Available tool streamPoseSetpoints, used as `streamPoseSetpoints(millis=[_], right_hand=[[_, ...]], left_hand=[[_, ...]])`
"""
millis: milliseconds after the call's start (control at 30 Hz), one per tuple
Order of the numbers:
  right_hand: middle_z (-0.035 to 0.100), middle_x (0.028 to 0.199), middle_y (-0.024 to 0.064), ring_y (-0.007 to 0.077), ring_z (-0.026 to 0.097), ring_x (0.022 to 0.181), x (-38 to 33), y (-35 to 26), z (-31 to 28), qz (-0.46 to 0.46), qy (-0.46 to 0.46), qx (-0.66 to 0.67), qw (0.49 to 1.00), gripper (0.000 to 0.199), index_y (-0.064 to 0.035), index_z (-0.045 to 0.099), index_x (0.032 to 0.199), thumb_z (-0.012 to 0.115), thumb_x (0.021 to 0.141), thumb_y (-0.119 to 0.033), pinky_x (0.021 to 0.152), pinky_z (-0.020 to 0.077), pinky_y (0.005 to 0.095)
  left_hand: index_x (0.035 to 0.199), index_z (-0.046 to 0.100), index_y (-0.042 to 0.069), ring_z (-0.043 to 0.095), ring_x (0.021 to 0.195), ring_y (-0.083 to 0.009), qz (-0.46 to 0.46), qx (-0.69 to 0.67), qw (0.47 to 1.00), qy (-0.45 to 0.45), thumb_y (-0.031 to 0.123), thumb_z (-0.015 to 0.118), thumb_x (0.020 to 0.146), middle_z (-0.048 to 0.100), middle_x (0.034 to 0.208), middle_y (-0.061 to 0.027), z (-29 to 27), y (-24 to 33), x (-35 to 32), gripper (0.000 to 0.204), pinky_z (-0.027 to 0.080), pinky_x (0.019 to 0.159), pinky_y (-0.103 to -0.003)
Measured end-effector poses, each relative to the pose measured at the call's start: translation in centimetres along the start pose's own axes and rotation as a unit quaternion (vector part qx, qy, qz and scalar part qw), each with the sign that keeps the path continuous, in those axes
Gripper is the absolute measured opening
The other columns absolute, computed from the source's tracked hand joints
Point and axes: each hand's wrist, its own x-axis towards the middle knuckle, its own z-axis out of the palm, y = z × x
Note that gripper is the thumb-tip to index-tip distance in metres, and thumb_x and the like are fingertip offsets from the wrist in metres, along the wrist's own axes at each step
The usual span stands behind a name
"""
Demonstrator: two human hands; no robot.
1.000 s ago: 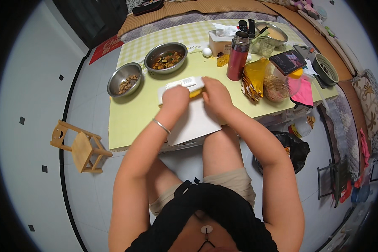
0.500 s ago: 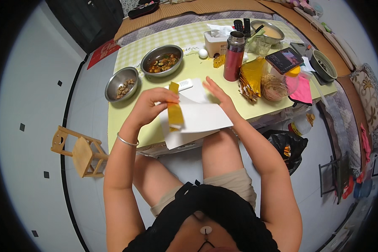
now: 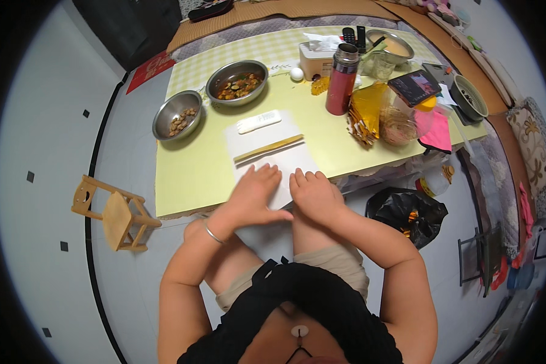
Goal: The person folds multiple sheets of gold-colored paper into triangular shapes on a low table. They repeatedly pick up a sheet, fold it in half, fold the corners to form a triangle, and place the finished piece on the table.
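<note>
The sheet (image 3: 286, 161) looks like smooth, matt paper, and the bar (image 3: 259, 122) like plain plastic. The strip (image 3: 269, 149) has a soft golden shine; the gold stack (image 3: 370, 108) is glossier, similar to foil. The large bowl (image 3: 239, 104) and the small bowl (image 3: 164, 119) are smooth metal. The flask (image 3: 341, 88) is glossy, the chair (image 3: 120, 212) smooth wood, the bag (image 3: 385, 205) wrinkled, shiny plastic.

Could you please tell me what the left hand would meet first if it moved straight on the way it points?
The left hand would probably meet the gold strip lying across the white sheet just ahead of it.
</note>
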Motion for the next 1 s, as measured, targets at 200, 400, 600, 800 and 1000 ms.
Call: streamPoseSetpoints(millis=[200,400,600,800,1000], right_hand=[[0.068,0.114,0.0192,0.0288,0.064,0.103,1.1,-2.2,-0.7,0.003,-0.01,0.025,1.0,0.041,0.0003,0.066,0.119,0.061,0.082,-0.017,0.084,0.0469,0.0372],[0.061,0.135,0.0176,0.0356,0.051,0.135,0.7,0.6,-0.9,-0.059,-0.027,0.131,0.989,0.039,-0.002,0.062,0.124,0.057,0.088,-0.014,0.111,0.0399,0.0475],[0.062,0.135,0.0173,0.0378,0.054,0.13,1.1,3.3,0.5,-0.039,-0.077,0.355,0.931,0.026,-0.0065,0.072,0.108,0.071,0.084,-0.015,0.108,0.0445,0.0434],[0.063,0.136,0.0123,0.0339,0.056,0.125,2.1,4.9,1.3,0.045,-0.052,0.383,0.921,0.015,-0.0105,0.078,0.094,0.072,0.086,-0.023,0.103,0.0474,0.04],[0.065,0.134,0.0088,0.0294,0.062,0.112,3.7,5.4,1.6,0.085,-0.051,0.384,0.918,0.02,-0.0086,0.077,0.092,0.07,0.088,-0.027,0.092,0.0519,0.0387]], left_hand=[[0.127,0.06,-0.004,0.052,0.132,-0.0417,-0.057,0.131,0.983,0.117,0.015,0.077,0.066,0.056,0.137,-0.0274,4.3,0.6,-3.7,0.066,0.037,0.113,-0.056],[0.107,0.07,0.004,0.051,0.135,-0.0386,-0.017,0.002,0.994,0.105,-0.002,0.069,0.064,0.061,0.135,-0.0181,2.1,-1.8,-5.1,0.043,0.039,0.114,-0.051],[0.086,0.072,0.002,0.055,0.128,-0.0414,-0.056,-0.068,0.991,0.1,-0.003,0.068,0.067,0.063,0.131,-0.0182,0.7,-3.2,-5.0,0.021,0.047,0.104,-0.048],[0.086,0.072,0.001,0.049,0.134,-0.0424,-0.047,-0.1,0.983,0.145,0.008,0.071,0.078,0.057,0.142,-0.0209,1.0,-4.6,-4.6,0.011,0.042,0.11,-0.047],[0.088,0.073,0.001,0.05,0.135,-0.0418,-0.074,-0.1,0.981,0.151,0.016,0.069,0.086,0.058,0.141,-0.0221,1.9,-6.1,-4.6,0.016,0.044,0.107,-0.046]])
